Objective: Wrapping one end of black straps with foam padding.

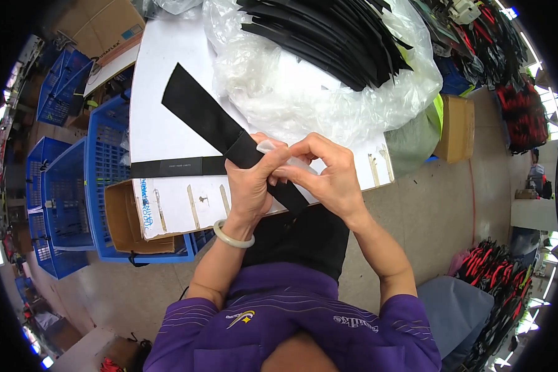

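Observation:
A wide black strap (198,108) runs slantwise across the near part of the white tabletop, and my left hand (249,189) is closed around its middle. The strap's lower end (289,197) shows below my fingers, past the table's front edge. My right hand (333,177) pinches a small whitish, translucent strip (301,164), perhaps plastic film, right against the left hand's fingertips. Another black strap (178,168), with a small printed label, lies flat to the left of my left hand. My fingers hide where the strip meets the strap.
A pile of black strips (335,40) lies on a crumpled clear plastic bag (254,77) at the back of the white table (158,46). Blue crates (108,133) and an open cardboard box (124,217) stand at left. Another carton (457,127) stands right of the table.

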Demonstrator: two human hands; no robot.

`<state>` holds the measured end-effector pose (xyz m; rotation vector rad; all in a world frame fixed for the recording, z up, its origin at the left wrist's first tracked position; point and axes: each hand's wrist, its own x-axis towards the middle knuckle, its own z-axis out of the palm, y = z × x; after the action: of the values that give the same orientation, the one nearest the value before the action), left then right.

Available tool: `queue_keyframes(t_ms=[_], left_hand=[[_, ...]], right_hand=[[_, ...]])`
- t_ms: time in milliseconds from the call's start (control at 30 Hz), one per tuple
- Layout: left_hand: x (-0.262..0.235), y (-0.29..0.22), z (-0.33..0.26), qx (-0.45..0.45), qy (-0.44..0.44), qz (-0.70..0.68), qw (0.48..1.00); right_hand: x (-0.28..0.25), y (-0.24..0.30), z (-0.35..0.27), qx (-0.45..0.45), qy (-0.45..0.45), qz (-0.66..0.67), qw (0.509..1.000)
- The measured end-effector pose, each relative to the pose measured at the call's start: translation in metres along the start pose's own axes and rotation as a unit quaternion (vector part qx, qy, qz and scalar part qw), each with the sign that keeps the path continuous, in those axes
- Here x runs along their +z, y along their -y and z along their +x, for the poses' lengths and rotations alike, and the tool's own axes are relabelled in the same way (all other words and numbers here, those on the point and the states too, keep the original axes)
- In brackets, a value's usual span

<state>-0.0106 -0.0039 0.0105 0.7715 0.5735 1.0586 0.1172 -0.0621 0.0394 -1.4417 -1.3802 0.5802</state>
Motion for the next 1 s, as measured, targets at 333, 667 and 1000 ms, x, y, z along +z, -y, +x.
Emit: queue_keyframes(t_ms=[333, 667, 1000], left_hand=[[-0.003, -0.002, 0.009, -0.050, 0.016, -0.132, 0.990], [-0.017, -0.013, 0.019, -0.159, -0.043, -0.315, 0.935], [-0.006, -0.003, 0.011, -0.039, 0.018, -0.247, 0.968]], right_hand=[[-0.001, 0.001, -0.004, -0.027, -0.017, 0.043, 0.999], [-0.013, 0.011, -0.022, -0.049, 0.101, -0.020, 0.993], [0.010, 0.015, -0.023, -0.103, -0.007, -0.178, 0.978]])
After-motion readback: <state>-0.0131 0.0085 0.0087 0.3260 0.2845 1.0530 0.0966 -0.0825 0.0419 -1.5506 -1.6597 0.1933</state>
